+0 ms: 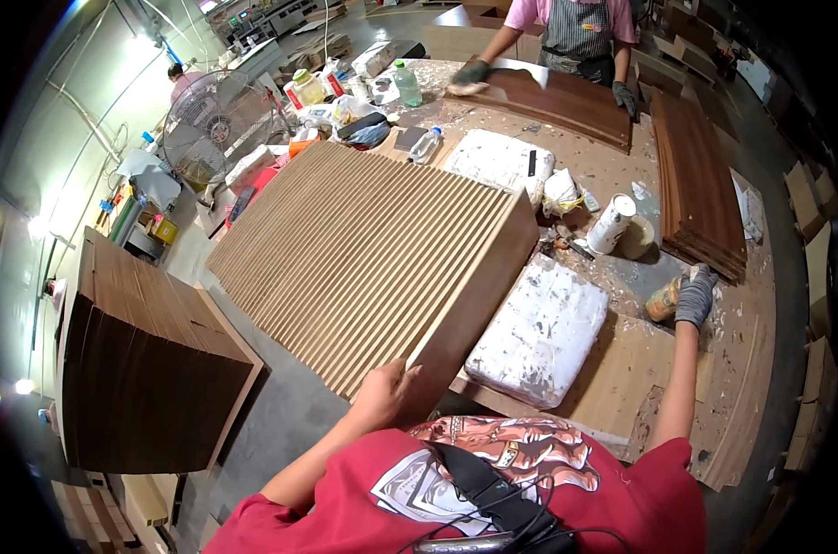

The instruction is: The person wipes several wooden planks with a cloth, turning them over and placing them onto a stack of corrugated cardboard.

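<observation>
A large wooden panel point(373, 231) with a ribbed top slants across the left of the worktable. At its near corner my bare left hand point(387, 392) is closed, thumb on top, gripping the edge. Far to the right, my right hand point(696, 297), in a grey glove, is closed at the upper end of a small tan jar point(664, 301); part of its grip is hidden. That hand is close to the near corner of a stack of dark brown boards point(700, 189). Between my arms lies a white, paint-specked wrapped block point(541, 331).
Another white block point(497, 159), a white can point(613, 224) and a green bottle point(407, 85) stand on the worktable point(613, 379). Across it, a co-worker's gloved hands rest on brown boards point(548, 100). A tall board stack point(151, 360) and a fan point(218, 129) are at left.
</observation>
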A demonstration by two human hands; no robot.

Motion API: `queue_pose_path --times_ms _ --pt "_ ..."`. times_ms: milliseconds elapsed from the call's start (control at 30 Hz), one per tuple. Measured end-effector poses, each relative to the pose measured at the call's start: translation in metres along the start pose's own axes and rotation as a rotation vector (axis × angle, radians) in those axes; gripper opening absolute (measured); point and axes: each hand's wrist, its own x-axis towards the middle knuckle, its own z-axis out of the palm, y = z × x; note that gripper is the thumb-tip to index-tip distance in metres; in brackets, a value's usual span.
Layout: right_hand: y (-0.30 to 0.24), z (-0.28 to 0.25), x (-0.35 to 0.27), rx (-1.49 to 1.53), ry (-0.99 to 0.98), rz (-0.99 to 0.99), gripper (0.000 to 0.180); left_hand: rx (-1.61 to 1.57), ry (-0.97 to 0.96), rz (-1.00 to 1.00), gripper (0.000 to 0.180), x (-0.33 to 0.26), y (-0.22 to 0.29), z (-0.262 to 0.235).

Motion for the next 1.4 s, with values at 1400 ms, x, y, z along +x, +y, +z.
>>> queue_pose_path --times_ms 1400 --pt "-0.012 -0.274 -0.15 1.788 0.237 0.305 0.04 0.33 -0.31 0.29 0.03 0.009 0.059 -0.049"
